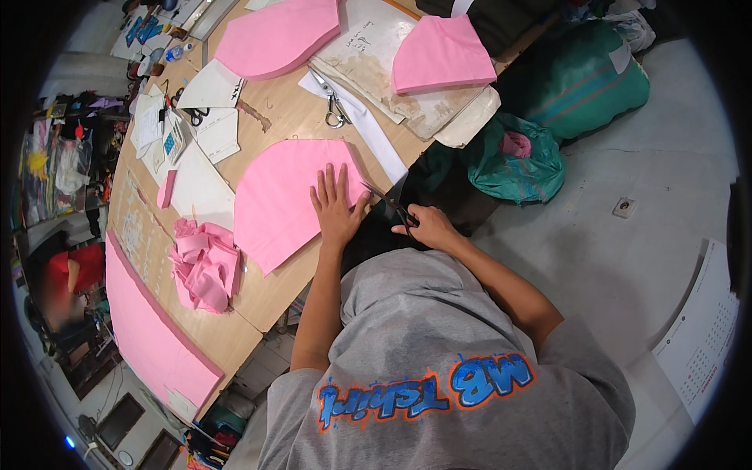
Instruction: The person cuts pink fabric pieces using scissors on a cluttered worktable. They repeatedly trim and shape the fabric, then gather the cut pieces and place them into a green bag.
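A stack of pink cut fabric point(276, 200), wide with a curved outer edge, lies on the wooden table in front of me. My left hand point(337, 210) rests flat on its right part, fingers spread. In my right hand point(429, 227) is a pair of dark-handled scissors point(389, 202), held at the table's edge. The blades point up and left, with their tips at the fabric's right edge. Whether the blades are parted or closed on the cloth I cannot tell. A crumpled heap of pink scraps point(205, 266) sits to the left of the stack.
More pink stacks lie at the far side point(278, 35), far right point(444, 55) and left edge point(149, 321). Silver scissors point(335, 110) rest by a white strip point(376, 141). Paper patterns point(205, 188) cover the left. Green sacks point(583, 78) stand on the floor at right.
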A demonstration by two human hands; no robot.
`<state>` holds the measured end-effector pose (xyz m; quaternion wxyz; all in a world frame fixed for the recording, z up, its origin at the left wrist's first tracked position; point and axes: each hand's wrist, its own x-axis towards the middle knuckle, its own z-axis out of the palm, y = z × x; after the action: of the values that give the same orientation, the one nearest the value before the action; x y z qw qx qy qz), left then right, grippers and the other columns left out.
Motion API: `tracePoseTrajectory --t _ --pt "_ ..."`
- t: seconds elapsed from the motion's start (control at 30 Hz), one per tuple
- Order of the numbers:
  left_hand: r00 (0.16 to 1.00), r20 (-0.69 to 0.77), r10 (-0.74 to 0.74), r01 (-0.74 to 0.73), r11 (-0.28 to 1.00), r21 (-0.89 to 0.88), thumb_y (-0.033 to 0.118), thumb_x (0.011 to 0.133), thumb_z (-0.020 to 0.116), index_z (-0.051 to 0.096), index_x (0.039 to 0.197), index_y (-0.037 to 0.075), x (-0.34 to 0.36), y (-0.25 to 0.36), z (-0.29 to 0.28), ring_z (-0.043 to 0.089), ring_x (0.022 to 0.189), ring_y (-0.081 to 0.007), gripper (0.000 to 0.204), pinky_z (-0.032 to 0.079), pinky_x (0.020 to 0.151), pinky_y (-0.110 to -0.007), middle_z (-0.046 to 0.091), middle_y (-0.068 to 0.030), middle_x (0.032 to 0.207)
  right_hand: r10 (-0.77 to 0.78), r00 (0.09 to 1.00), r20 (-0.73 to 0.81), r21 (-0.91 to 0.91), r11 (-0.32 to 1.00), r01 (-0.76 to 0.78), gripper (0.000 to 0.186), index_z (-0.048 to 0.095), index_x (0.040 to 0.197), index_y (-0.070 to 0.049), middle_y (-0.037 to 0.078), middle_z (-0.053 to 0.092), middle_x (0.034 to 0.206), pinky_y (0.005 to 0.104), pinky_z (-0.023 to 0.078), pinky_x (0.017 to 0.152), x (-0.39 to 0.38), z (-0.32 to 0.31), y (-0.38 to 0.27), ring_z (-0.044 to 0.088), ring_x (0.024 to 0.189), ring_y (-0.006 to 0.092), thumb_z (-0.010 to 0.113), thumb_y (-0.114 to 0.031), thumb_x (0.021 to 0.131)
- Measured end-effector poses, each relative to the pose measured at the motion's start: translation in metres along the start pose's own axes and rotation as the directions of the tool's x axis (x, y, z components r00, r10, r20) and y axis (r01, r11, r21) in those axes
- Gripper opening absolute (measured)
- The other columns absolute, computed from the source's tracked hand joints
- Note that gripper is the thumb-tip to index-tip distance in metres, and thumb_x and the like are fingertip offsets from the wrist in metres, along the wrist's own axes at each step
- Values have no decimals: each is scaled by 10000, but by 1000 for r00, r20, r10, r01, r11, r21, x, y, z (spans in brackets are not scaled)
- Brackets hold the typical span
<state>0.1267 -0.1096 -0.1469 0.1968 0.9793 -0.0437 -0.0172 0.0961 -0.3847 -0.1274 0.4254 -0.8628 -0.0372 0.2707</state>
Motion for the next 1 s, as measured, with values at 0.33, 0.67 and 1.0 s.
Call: tracePoseTrajectory --t 0.33,0.67,1.0 --pt "999 -2 -33 33 999 10 666 1119 653 362 1863 222 1 1 2 166 1814 -378 914 81 1434 -652 254 -132 1954 22 996 82 61 998 -27 635 656 881 -8 227 695 772 542 522 696 3 0 10 712 728 411 931 -574 962" --pt "1000 -13 -9 9 1000 14 659 1120 658 348 1867 222 2 0 2 149 1817 -382 920 74 1433 -654 241 -132 1959 -7 999 39 72 997 4 673 659 820 -11 205 678 731 527 508 668 9 2 7 681 681 401 974 -600 901" --pt "1000 -3 -10 10 1000 4 665 1117 662 349 1867 216 2 2 0 139 1818 -382 928 67 1432 -650 242 -147 1956 111 982 155 192 971 -140 637 648 818 -14 190 689 727 513 529 676 6 2 7 730 699 358 954 -558 948"
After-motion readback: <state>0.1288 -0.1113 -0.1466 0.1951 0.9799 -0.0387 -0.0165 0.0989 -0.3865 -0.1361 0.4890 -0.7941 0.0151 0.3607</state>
